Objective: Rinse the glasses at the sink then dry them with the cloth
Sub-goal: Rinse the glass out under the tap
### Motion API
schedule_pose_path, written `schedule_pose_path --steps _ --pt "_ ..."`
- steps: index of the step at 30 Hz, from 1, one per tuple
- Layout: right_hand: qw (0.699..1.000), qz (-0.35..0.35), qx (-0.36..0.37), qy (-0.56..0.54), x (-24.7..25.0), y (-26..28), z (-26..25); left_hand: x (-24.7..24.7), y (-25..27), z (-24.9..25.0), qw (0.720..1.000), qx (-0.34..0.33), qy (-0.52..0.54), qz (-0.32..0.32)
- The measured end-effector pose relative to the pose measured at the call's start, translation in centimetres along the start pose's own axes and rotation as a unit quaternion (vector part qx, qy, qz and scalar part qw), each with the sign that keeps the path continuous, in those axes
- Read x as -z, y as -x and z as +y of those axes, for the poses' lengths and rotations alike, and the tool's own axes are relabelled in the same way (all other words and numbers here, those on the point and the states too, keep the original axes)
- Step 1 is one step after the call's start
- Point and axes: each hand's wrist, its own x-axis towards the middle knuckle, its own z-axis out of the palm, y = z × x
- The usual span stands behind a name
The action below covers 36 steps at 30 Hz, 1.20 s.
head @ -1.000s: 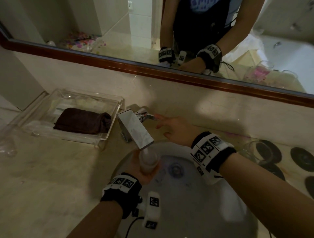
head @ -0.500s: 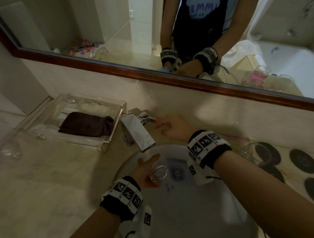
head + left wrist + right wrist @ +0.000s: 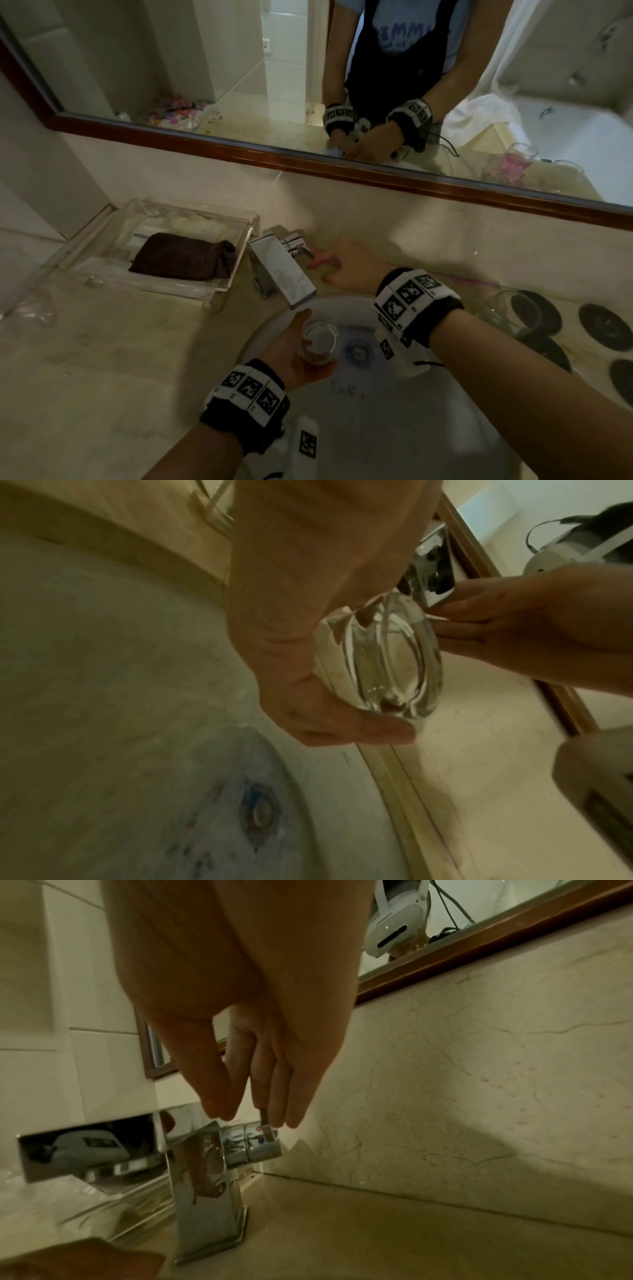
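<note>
My left hand (image 3: 294, 353) grips a small clear glass (image 3: 320, 342) low over the white sink basin (image 3: 394, 428), just in front of the spout. The left wrist view shows its thick base (image 3: 383, 658) between the thumb and fingers of that hand (image 3: 308, 642). My right hand (image 3: 346, 267) reaches to the chrome tap (image 3: 281, 270). Its straight fingers (image 3: 277, 1118) touch the thin lever (image 3: 265, 1123), with the thumb apart from it. No water runs from the spout. A dark brown cloth (image 3: 185, 257) lies folded in a clear tray (image 3: 236, 277) left of the tap.
A second glass (image 3: 507, 311) stands right of the basin among round dark coasters (image 3: 604, 327). Another clear glass (image 3: 37, 308) sits at the far left of the marble counter. A mirror with a wooden frame (image 3: 376, 174) runs along the back wall. The drain (image 3: 358, 349) lies under the held glass.
My left hand has lowered the glass from right under the spout down into the basin. My right hand has stayed at the tap lever.
</note>
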Motion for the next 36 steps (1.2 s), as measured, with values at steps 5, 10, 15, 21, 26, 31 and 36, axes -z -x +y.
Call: schedule_pose_path --steps 5,10,15,21,26,31,36 --pt "0.998 -0.023 0.020 0.052 -0.6 0.6 -0.1 0.1 0.2 -1.0 0.996 -0.002 -0.084 -0.016" --pt "0.999 0.035 -0.031 0.009 -1.1 2.8 1.2 -0.8 1.1 -0.9 0.982 -0.057 -0.182 -0.012" --pt "0.993 -0.036 -0.113 0.001 -0.3 6.0 1.2 -3.6 2.7 -1.7 0.878 -0.221 -0.412 0.104" --pt "0.964 -0.110 -0.184 -0.160 -0.4 9.4 0.7 -6.1 4.6 -3.4 0.781 -0.328 -0.522 0.101" --pt "0.955 -0.083 -0.167 -0.231 0.5 12.3 1.4 -7.6 5.9 -5.4 0.796 -0.387 -0.464 0.035" --pt "0.970 -0.048 -0.163 -0.174 2.2 16.2 2.2 -9.4 5.9 -7.4 0.755 -0.435 -0.491 0.016" --pt "0.977 0.020 -0.196 -0.075 4.9 21.9 3.9 -13.9 7.1 -9.6 0.738 -0.389 -0.537 -0.124"
